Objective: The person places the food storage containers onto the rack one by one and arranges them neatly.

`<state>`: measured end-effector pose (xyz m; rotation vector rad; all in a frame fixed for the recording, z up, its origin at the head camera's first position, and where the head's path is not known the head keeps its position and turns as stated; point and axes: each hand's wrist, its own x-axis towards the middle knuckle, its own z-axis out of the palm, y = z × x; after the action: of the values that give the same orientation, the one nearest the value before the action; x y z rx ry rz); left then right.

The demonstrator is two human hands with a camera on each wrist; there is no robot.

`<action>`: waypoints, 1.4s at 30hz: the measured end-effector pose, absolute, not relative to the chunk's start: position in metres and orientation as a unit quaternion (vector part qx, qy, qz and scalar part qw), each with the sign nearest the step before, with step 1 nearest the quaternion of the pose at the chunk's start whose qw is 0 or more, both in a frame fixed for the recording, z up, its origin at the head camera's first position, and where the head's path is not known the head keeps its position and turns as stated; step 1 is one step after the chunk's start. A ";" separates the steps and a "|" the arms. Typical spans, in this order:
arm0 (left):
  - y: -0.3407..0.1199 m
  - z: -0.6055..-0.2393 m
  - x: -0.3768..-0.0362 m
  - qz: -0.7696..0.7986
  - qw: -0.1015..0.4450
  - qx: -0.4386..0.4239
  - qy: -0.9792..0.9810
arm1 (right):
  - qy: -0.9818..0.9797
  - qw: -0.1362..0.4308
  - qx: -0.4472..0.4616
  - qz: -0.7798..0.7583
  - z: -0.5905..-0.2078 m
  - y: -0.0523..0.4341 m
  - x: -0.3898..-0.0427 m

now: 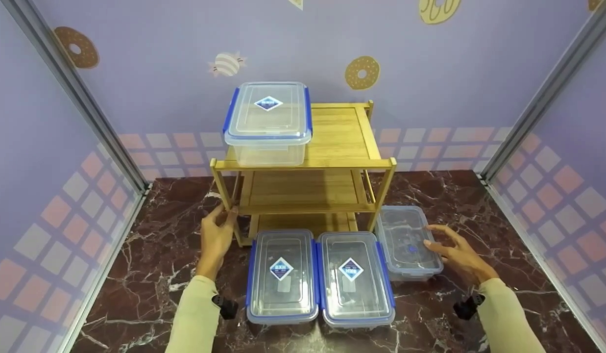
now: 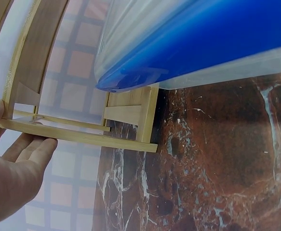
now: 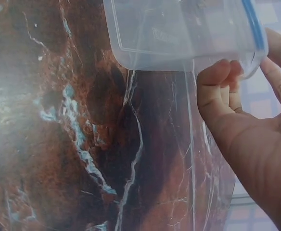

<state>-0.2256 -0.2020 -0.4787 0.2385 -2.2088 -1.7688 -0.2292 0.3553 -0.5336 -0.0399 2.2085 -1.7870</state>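
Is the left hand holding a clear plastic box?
No, the left hand grips a leg of the yellow wooden shelf rack.

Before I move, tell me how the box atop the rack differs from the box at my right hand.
The top box stands on the rack, the right box low beside it. The top box bears a diamond label; the right box shows a small blue mark. Both are see-through.

Three-tier wooden rack (image 1: 334, 127), upright, clear box (image 1: 405, 238) beside it
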 end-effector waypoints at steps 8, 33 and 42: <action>-0.202 -0.480 -0.225 -0.611 0.152 0.078 -0.773 | 0.742 0.159 -0.015 -0.651 -0.537 0.358 -0.227; -0.202 -0.478 -0.224 -0.615 0.145 0.077 -0.771 | 0.656 0.135 -0.078 -0.738 -0.529 0.371 -0.217; -0.202 -0.478 -0.225 -0.619 0.148 0.079 -0.767 | 0.612 0.106 -0.088 -0.778 -0.504 0.373 -0.214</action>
<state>-0.2252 -0.2017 -0.4784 0.2274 -2.2058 -1.7799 -0.2144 0.3732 -0.5044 -0.2586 1.8047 -2.2939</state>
